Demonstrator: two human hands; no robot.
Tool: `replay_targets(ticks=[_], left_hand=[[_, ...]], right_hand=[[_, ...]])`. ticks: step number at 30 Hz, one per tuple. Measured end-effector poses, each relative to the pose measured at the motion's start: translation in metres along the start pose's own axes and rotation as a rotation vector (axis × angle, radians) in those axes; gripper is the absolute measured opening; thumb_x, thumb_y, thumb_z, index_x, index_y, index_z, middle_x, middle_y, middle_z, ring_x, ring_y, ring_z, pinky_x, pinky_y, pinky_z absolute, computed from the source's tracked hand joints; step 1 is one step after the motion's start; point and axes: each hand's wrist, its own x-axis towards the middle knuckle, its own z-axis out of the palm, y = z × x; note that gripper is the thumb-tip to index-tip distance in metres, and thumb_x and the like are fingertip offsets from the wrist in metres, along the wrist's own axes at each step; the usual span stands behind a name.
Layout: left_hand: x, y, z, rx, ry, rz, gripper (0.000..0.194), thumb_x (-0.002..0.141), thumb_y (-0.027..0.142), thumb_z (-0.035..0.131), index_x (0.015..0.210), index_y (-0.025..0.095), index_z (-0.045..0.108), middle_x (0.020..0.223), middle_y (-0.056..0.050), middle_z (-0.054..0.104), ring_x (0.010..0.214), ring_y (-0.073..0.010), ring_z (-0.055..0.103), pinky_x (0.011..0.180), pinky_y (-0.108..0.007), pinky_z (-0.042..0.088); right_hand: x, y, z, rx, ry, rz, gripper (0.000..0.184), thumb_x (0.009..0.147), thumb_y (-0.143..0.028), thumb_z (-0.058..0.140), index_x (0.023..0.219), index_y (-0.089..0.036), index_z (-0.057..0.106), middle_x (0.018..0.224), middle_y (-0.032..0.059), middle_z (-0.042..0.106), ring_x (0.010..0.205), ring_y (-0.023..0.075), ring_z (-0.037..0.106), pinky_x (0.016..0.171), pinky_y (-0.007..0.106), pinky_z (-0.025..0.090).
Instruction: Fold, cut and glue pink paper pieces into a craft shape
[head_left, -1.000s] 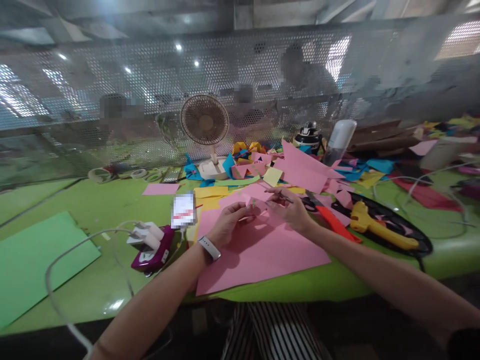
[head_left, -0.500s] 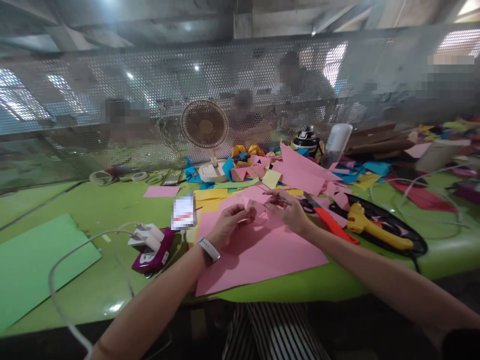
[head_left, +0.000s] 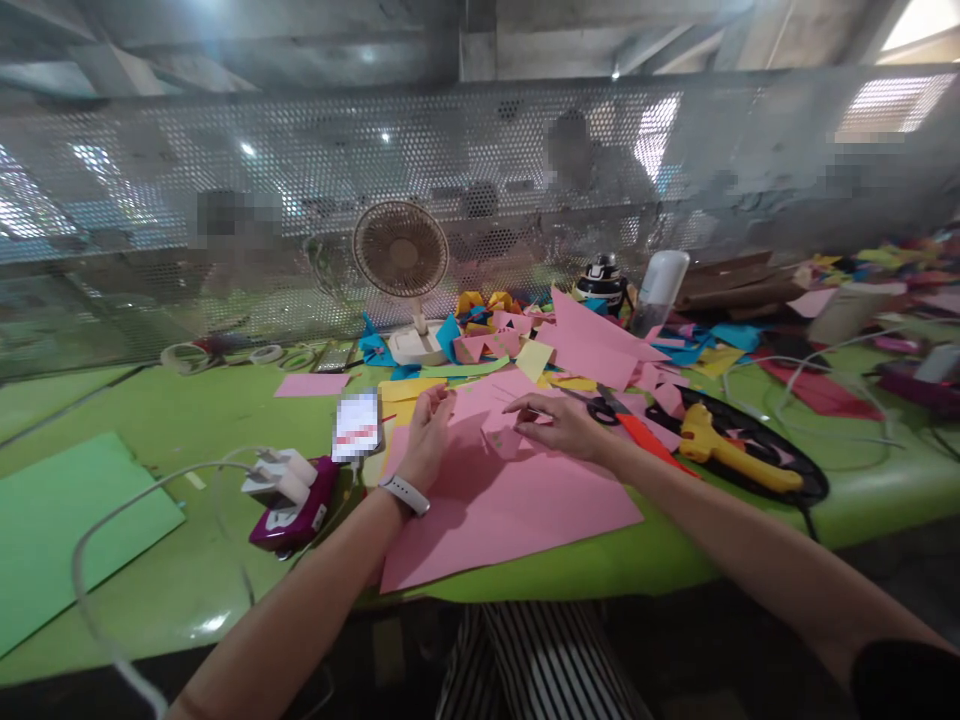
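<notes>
A large pink paper sheet [head_left: 525, 505] lies on the green table [head_left: 187, 420] in front of me. My left hand [head_left: 426, 437], with a white watch [head_left: 405, 494] on its wrist, rests on the sheet's left far edge, fingers stretched out and holding nothing. My right hand [head_left: 561, 425] lies over the sheet's far part with its fingers pinched on a small thin thing that I cannot make out. Small folded pink pieces [head_left: 501, 440] lie between the two hands.
Scissors [head_left: 600, 408] and a yellow glue gun [head_left: 724, 458] on a black tray lie to the right. At the back stand a small fan [head_left: 401, 252], coloured paper scraps [head_left: 495, 330] and a bottle [head_left: 660, 285]. A purple power strip [head_left: 289, 498] and green sheet [head_left: 60, 525] lie left.
My left hand has let go of the small pink piece and opened, moving left to the sheet's edge. My right hand has sunk lower toward the sheet. The view shifted slightly.
</notes>
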Motion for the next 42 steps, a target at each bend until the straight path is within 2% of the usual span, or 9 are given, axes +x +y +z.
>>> replay_targets(ticks=[2,6,12,17,20,23,30,37,42], left_hand=[[0.003,-0.003,-0.003,0.035,0.013,0.044,0.027,0.081,0.038,0.052,0.1,0.019,0.053,0.106,-0.005,0.057,0.101,-0.0177,0.052,0.086,-0.029,0.041],[0.006,-0.004,-0.006,0.067,-0.006,0.07,0.024,0.081,0.035,0.052,0.099,0.019,0.055,0.107,-0.005,0.057,0.102,-0.0181,0.051,0.088,-0.029,0.039],[0.004,0.004,-0.005,0.131,-0.05,0.084,0.021,0.079,0.031,0.053,0.096,0.018,0.056,0.106,-0.006,0.058,0.102,-0.0195,0.052,0.09,-0.031,0.038],[0.003,0.004,-0.003,0.125,-0.074,0.058,0.022,0.079,0.033,0.052,0.097,0.019,0.056,0.107,-0.006,0.058,0.102,-0.0202,0.052,0.088,-0.032,0.04],[0.006,0.001,-0.003,0.132,-0.095,0.046,0.023,0.078,0.033,0.053,0.096,0.019,0.056,0.107,-0.007,0.058,0.1,-0.0207,0.053,0.086,-0.032,0.042],[0.01,-0.004,-0.003,0.137,-0.126,0.041,0.023,0.078,0.034,0.054,0.096,0.019,0.057,0.107,-0.007,0.059,0.102,-0.0216,0.053,0.087,-0.033,0.042],[0.008,-0.007,-0.003,0.234,-0.285,0.076,0.029,0.079,0.039,0.055,0.098,0.018,0.06,0.109,-0.008,0.058,0.105,-0.0237,0.053,0.092,-0.035,0.039],[0.002,-0.004,0.0,0.334,-0.357,0.075,0.038,0.083,0.043,0.049,0.109,0.016,0.057,0.104,-0.009,0.06,0.095,-0.0219,0.057,0.081,-0.034,0.046],[0.004,-0.01,0.0,0.456,-0.399,0.189,0.035,0.088,0.041,0.041,0.103,0.015,0.06,0.104,-0.009,0.061,0.1,-0.0221,0.055,0.087,-0.035,0.043]], right_hand=[[0.001,-0.002,-0.001,-0.025,-0.026,-0.017,0.027,0.081,-0.024,0.056,0.107,-0.018,0.062,0.09,0.0054,0.066,0.081,0.0154,0.061,0.071,0.027,0.049],[0.005,0.003,-0.009,-0.191,0.062,-0.075,0.026,0.086,-0.023,0.049,0.107,-0.018,0.062,0.099,0.0069,0.067,0.09,0.0167,0.062,0.079,0.03,0.047],[0.005,0.018,-0.033,-0.468,0.039,-0.019,0.034,0.083,-0.01,0.043,0.106,-0.02,0.066,0.102,0.0081,0.068,0.094,0.0207,0.061,0.082,0.035,0.046],[0.003,0.033,-0.042,-0.532,-0.118,0.004,0.04,0.073,-0.006,0.052,0.105,-0.023,0.068,0.11,0.0077,0.066,0.104,0.0241,0.058,0.092,0.039,0.042],[0.002,0.034,-0.047,-0.581,-0.17,0.015,0.055,0.069,-0.002,0.049,0.118,-0.026,0.061,0.125,0.0062,0.058,0.117,0.0247,0.05,0.1,0.043,0.034],[0.002,0.027,-0.047,-0.63,-0.169,0.023,0.062,0.07,0.0,0.042,0.128,-0.023,0.052,0.131,0.0079,0.052,0.122,0.0234,0.045,0.102,0.044,0.031],[0.005,0.016,-0.032,-0.581,-0.234,0.009,0.055,0.066,0.0,0.043,0.114,-0.015,0.063,0.116,0.0094,0.064,0.109,0.0212,0.056,0.096,0.034,0.04],[0.003,0.015,-0.031,-0.554,-0.133,0.069,0.043,0.073,-0.007,0.045,0.11,-0.016,0.065,0.113,0.0083,0.065,0.107,0.0219,0.057,0.096,0.035,0.04],[0.003,0.02,-0.031,-0.533,-0.013,0.148,0.037,0.076,-0.01,0.046,0.106,-0.017,0.067,0.109,0.0075,0.067,0.103,0.0227,0.06,0.091,0.036,0.044]])
